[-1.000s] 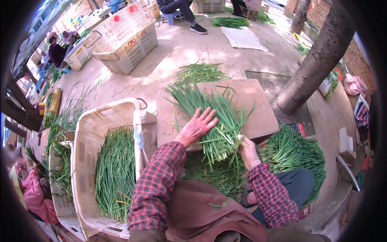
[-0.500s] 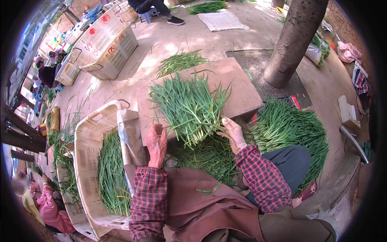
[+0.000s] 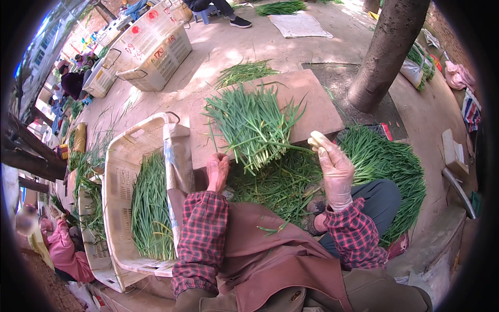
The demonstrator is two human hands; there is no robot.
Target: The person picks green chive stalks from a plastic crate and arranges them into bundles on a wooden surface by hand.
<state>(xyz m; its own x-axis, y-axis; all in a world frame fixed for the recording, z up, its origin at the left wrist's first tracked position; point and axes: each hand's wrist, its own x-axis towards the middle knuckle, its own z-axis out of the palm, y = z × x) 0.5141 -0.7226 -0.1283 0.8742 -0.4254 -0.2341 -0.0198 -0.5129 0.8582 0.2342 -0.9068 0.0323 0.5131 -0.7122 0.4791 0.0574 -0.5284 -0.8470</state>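
Observation:
A loose pile of garlic chives [image 3: 254, 122] lies on a brown board [image 3: 319, 112], its pale stem ends toward me. My right hand [image 3: 334, 169], in a thin pale glove, is raised at the pile's right side. Its thumb and fingers pinch the end of a chive stalk [image 3: 299, 148] that slants out of the pile. My left hand [image 3: 217, 170], bare, is by the board's near left edge with fingers curled together. A thin leaf runs down toward its fingertips; whether they grip it is hard to see.
A cream plastic crate [image 3: 115, 208] with chives [image 3: 150, 208] stands at my left. A large chive heap [image 3: 387, 166] lies to my right, and trimmings [image 3: 278, 190] lie below the board. Beyond stand a tree trunk [image 3: 387, 57] and white crates [image 3: 161, 57]. Other people sit at left.
My right hand has lifted away from the stem ends to the right, drawing a stalk outward. My left hand's fingers have curled in near the board's edge. The view has shifted slightly.

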